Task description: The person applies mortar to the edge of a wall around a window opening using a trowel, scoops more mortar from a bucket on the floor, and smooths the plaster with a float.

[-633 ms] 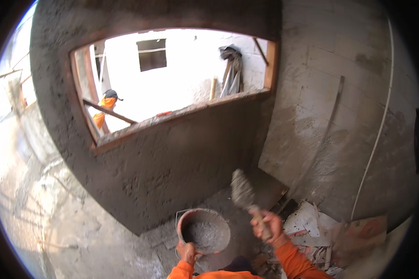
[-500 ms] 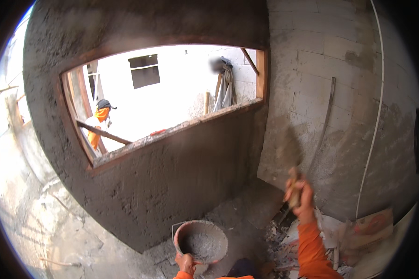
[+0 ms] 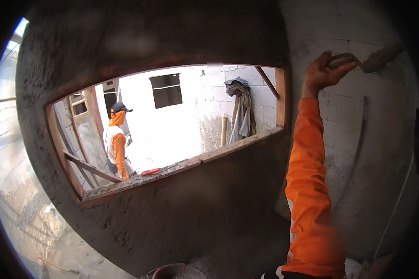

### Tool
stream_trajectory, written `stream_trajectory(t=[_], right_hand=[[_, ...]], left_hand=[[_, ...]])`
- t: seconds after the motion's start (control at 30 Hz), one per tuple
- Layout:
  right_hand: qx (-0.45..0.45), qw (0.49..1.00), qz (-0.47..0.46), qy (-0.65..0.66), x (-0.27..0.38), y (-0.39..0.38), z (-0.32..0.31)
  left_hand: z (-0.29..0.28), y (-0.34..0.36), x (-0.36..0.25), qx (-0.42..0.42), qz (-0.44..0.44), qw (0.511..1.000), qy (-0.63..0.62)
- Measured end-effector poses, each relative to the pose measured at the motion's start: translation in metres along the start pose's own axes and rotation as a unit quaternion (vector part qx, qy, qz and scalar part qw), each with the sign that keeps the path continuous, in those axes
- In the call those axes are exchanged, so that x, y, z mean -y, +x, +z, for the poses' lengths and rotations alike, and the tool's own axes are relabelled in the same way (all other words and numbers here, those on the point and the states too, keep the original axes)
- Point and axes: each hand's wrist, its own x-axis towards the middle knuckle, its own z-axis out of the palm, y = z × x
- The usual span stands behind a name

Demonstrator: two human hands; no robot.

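Note:
My right hand (image 3: 322, 74) is raised high at the upper right, its fingers closed round the handle of a trowel (image 3: 381, 58). The blade points right, smeared with grey mortar, in front of the pale block wall (image 3: 333, 125); whether it touches the wall I cannot tell. An orange sleeve covers my right arm up from the lower edge. At the bottom edge shows the upper part of a mortar bucket (image 3: 166, 270). My left hand is outside the picture.
A dark plastered wall (image 3: 195, 195) holds a wood-framed opening (image 3: 181, 177). On its sill lies a red object (image 3: 150, 172). Beyond stands a person (image 3: 118, 144) in orange and white; cloths (image 3: 241, 111) hang farther right. A thin strip (image 3: 357, 149) runs down the block wall.
My right hand has risen with the trowel, from low by the rubble to high on the block wall. The view has tilted up; the bucket has dropped mostly out of it, and my left hand entirely.

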Motion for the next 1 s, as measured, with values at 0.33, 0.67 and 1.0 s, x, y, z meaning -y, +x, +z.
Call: stream_trajectory(t=[0.33,0.67,1.0], right_hand=[[0.729,0.561,0.342,0.193,-0.034,-0.252,-0.103],[0.918,-0.122,0.261,0.272,0.324,-0.235,-0.457],[0.542,-0.394,0.724,0.166,0.357,-0.180,-0.476]], left_hand=[[0.035,-0.038,-0.016,-0.152,-0.003,0.986,-0.069],[0.053,-0.057,0.036,-0.009,0.106,0.992,-0.062],[0.018,-0.072,0.003,0.088,-0.023,0.996,-0.017]])
